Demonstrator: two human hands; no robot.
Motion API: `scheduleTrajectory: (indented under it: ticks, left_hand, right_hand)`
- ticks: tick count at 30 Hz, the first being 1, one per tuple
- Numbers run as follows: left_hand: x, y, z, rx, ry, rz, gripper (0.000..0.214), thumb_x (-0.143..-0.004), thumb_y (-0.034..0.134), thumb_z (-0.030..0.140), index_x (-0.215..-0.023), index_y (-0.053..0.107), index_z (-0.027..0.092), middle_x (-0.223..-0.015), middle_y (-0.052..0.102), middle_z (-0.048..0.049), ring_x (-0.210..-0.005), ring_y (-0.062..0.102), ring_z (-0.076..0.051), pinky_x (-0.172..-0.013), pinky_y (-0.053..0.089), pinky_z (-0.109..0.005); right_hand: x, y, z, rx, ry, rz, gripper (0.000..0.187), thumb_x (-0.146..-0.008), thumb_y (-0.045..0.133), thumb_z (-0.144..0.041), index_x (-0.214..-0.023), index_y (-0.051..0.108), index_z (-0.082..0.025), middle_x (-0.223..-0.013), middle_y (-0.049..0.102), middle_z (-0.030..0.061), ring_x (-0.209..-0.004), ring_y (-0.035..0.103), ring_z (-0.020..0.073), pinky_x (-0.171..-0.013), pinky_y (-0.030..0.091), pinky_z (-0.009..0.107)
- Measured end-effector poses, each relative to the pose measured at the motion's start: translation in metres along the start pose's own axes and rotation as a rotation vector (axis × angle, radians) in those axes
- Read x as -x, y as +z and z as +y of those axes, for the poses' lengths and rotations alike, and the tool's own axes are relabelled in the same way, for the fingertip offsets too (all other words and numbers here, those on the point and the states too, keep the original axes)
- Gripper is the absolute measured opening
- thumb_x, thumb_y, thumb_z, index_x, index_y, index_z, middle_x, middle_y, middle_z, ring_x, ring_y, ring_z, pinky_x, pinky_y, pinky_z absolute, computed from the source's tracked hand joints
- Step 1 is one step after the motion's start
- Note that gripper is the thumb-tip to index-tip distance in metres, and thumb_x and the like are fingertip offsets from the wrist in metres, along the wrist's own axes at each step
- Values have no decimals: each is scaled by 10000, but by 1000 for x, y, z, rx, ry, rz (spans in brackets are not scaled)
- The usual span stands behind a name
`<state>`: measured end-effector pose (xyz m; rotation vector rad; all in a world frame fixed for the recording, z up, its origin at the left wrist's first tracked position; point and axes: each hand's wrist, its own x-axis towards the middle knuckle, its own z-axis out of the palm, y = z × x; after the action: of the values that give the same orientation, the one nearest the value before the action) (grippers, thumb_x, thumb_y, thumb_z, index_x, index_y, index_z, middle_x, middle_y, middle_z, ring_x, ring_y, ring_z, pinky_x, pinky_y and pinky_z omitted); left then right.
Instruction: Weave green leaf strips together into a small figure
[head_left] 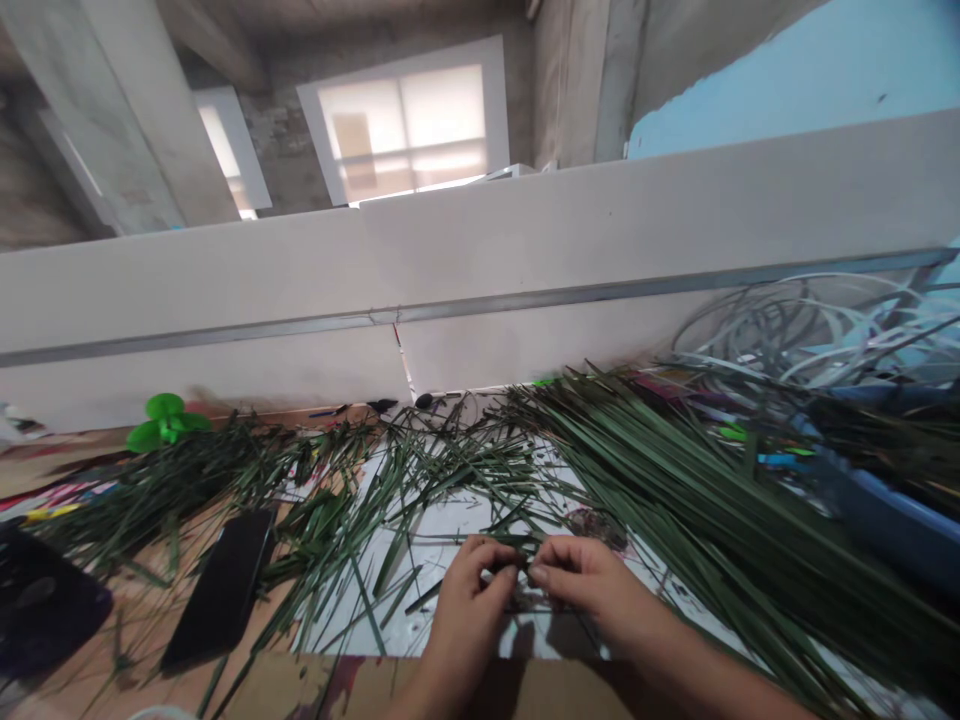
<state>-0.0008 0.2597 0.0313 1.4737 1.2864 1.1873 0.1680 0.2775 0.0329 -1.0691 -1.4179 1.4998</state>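
Near the front edge of the table, my left hand [480, 580] and my right hand [577, 575] face each other with thumbs and forefingers pinched, almost touching. Something small and dark shows between the fingertips, too small and blurred to name. Just beyond the fingers, loose strips of green leaf [480, 455] lie scattered over a white sheet [442, 520]. Long green leaves [675, 480] form a thick bundle to the right of my right hand. A small brownish tangled clump [598, 527] rests behind that hand.
A black phone [221, 590] lies at left beside a dark object [45, 600]. More cut leaves [187, 485] pile up near a bright green three-lobed item [166, 424]. At right stand a blue basin [885, 510] and coiled white tubing [802, 325]. A white partition [487, 250] closes the back.
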Motion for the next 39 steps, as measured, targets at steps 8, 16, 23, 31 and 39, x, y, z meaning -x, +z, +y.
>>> scheduleTrajectory:
  ticks: [8,16,23,31,39]
  left_hand:
    - [-8,-1,-13,238,-150,-1,137,-594,769,290,-668,718,186,-709,660,-60,-720,599,-217,-670,470,-318]
    - [-6,-2,-7,197,-148,-25,143,-678,715,324,-663,639,204,-638,597,-12,-635,538,-174,-620,426,-288]
    - [1,-6,-1,-191,68,56,76,-769,618,166,-799,608,234,-854,670,-23,-856,598,-226,-780,437,-322]
    - [1,-8,5,-506,304,41,153,-809,612,94,-864,638,235,-973,697,-56,-978,593,-270,-863,412,-385]
    - [4,-5,7,-689,429,57,141,-821,656,100,-882,616,220,-923,723,-34,-920,621,-252,-852,381,-387]
  right_hand:
    - [3,2,7,211,-56,13,147,-716,665,-308,-641,627,-187,-615,586,-14,-627,513,149,-588,345,264]
    - [5,-2,-5,303,-83,23,156,-752,614,-304,-649,592,-190,-623,544,-17,-647,486,163,-602,332,280]
    - [2,-13,-18,216,-118,107,291,-773,621,-462,-643,575,-206,-618,567,4,-661,502,185,-648,364,310]
    - [0,-10,-8,-35,-28,35,405,-726,713,-587,-675,589,-205,-585,581,-14,-573,504,154,-602,353,289]
    - [2,-5,-6,-167,94,53,399,-693,750,-564,-693,603,-194,-560,588,-29,-495,404,107,-523,245,254]
